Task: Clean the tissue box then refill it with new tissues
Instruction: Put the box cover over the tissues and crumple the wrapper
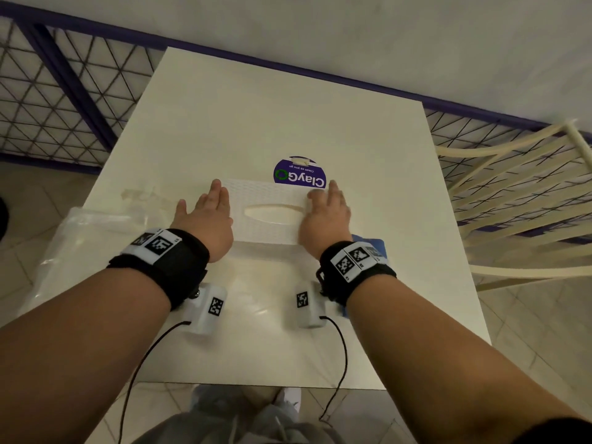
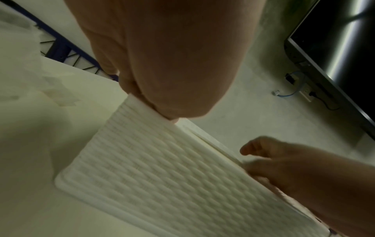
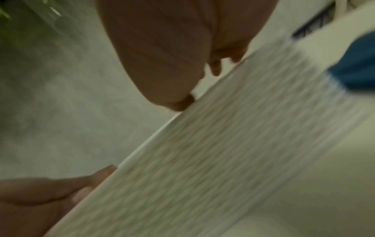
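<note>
A white tissue box (image 1: pixel 269 200) with a woven texture and an oval slot on top stands in the middle of the white table (image 1: pixel 256 107). My left hand (image 1: pixel 211 213) lies flat on its left end, fingers straight and thumb spread away. My right hand (image 1: pixel 323 216) grips the right end with fingers curled over the top edge. In the left wrist view the box's textured side (image 2: pixel 152 176) runs between my left palm (image 2: pixel 162 56) and my right hand (image 2: pixel 294 168). The right wrist view is blurred and shows the box (image 3: pixel 223 144) under my right palm (image 3: pixel 162 48).
A purple ClayGo pack (image 1: pixel 299 174) lies just behind the box. A blue cloth (image 1: pixel 371 245) sits under my right wrist. Clear plastic wrapping (image 1: pixel 80 238) hangs over the table's left edge. A cream chair (image 1: pixel 512 193) stands to the right.
</note>
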